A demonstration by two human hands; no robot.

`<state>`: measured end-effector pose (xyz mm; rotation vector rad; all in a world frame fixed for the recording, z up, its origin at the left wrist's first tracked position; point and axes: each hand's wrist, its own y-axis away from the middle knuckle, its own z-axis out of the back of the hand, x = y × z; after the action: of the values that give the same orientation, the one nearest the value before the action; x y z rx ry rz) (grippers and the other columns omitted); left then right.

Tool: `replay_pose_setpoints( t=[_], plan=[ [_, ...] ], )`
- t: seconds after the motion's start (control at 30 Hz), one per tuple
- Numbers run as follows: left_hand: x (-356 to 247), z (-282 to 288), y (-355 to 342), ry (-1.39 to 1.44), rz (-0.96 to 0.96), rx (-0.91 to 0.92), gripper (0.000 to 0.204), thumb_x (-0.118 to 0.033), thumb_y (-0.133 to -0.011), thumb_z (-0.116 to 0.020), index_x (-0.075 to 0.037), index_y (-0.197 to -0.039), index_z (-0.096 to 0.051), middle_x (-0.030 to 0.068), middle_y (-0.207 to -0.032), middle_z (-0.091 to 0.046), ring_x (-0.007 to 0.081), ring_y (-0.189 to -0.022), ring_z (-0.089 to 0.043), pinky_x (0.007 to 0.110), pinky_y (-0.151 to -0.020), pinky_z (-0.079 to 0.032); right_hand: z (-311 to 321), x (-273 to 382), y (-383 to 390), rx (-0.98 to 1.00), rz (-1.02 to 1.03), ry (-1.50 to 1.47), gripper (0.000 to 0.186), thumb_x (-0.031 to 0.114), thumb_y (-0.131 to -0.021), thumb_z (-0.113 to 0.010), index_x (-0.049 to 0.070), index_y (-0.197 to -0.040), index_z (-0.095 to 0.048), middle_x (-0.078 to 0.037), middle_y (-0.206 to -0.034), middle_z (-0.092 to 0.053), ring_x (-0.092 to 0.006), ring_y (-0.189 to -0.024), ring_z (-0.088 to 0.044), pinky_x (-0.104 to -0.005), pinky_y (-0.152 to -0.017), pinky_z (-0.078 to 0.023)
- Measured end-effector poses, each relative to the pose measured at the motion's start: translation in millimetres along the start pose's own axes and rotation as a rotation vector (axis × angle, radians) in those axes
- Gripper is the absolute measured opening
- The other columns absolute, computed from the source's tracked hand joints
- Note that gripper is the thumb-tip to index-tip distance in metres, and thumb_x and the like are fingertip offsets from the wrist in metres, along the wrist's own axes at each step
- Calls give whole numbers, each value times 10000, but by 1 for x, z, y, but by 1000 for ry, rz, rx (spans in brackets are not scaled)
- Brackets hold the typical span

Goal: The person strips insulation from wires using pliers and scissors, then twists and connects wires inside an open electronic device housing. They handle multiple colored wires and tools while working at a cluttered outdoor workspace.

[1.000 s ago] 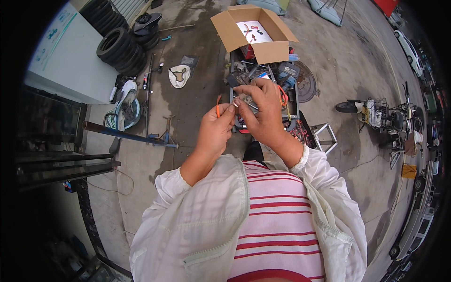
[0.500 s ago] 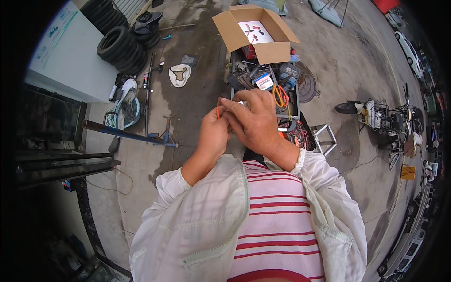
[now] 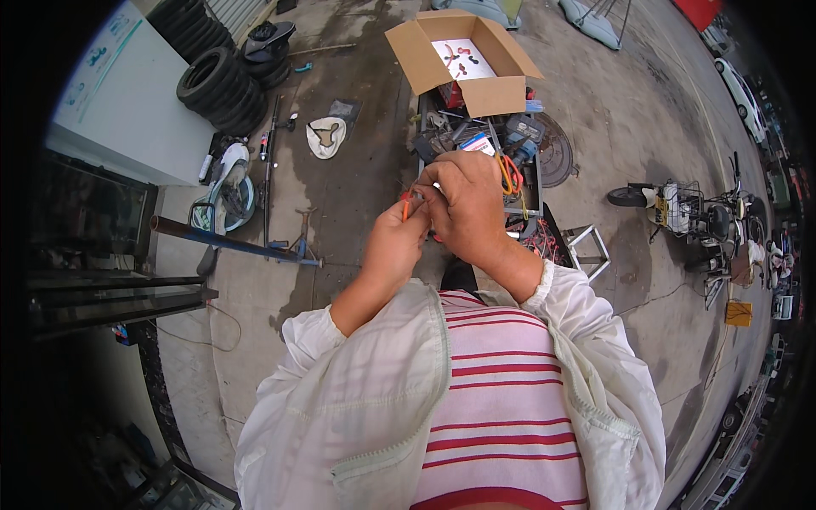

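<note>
Left grip (image 3: 393, 242) closed, thumb against bent forefinger, grasping a slim bright-orange strip (image 3: 406, 209) that stands roughly upright out of the pinch; its material cannot be told. Right grip (image 3: 467, 208) close against the left one, fingers curled and thumb bent in toward the strip's upper end; whether it clasps anything cannot be told, the fingertips being too small and crowded. Both wrists in elasticated white jacket cuffs (image 3: 544, 285). Just beyond the right grip, a dark metal-rimmed tool tray (image 3: 539, 189) heaped with tools. On it, nearest that grip, loops of orange and yellow cable (image 3: 511, 177); a little farther out, a small white-and-blue carton (image 3: 477, 144) and a blue-and-black power tool (image 3: 523, 136). Farther beyond both grips, an open brown cardboard box (image 3: 491, 96), small red and dark pieces lying on the white sheet inside. Right of the right grip and nearer the body, a pale square-tubed metal frame (image 3: 591, 252) beside a tangle of red wires (image 3: 541, 240). Left of the left grip, a rusty-ended blue metal pipe (image 3: 223, 240); farther out that way, stacked black rubber tyres (image 3: 223, 95). Well off to the right, a two-wheeler with a wire basket (image 3: 671, 208).
</note>
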<state>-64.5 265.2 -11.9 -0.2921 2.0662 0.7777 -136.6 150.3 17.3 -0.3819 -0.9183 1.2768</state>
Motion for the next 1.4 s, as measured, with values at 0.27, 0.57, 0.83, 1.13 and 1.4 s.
replay_pose_setpoints(
  t=[0.27, 0.57, 0.83, 1.13, 1.4],
  plan=[
    [12, 22, -5, 147, 18, -97, 187, -246, -1008, -535, -73, -979, -599, -23, -777, -534, 5, -485, -305, 179, -419, -259, 43, -46, -24, -128, -38, 108, 173, 46, -763, -710, 89, -890, -600, -61, -897, -601, -288, -875, -547, -398, -807, -363],
    [-14, 6, -9, 112, -56, -8, 212, -258, -1019, -510, -66, -993, -598, 95, -1004, -686, 15, -474, -352, 194, -442, -367, 25, -29, 4, 94, 50, -40, 202, 76, -717, -728, 95, -880, -610, -52, -917, -593, -274, -896, -546, -410, -821, -378],
    [-11, -5, -6, 83, -27, 14, 180, -217, -1010, -531, -60, -1014, -619, 22, -815, -614, 17, -484, -377, 187, -405, -333, 14, -27, 11, 17, 13, 4, 235, 69, -692, -730, 105, -894, -615, -49, -942, -595, -272, -908, -548, -415, -821, -377],
    [-5, -7, -3, -77, -51, -6, 202, -232, -995, -562, -47, -988, -643, -85, -680, -425, -1, -514, -307, 182, -415, -235, 25, -19, 3, 4, -158, -158, 236, 119, -751, -755, 67, -961, -663, -80, -931, -604, -278, -908, -562, -411, -838, -401],
    [12, -15, -5, -341, -196, 5, 200, -220, -989, -560, -52, -930, -650, -94, -633, -408, 10, -515, -311, 206, -440, -224, 32, -17, -2, 105, -710, -858, 203, 133, -891, -692, -4, -1041, -698, -44, -902, -665, -90, -817, -611, -259, -697, -529]
  ],
)
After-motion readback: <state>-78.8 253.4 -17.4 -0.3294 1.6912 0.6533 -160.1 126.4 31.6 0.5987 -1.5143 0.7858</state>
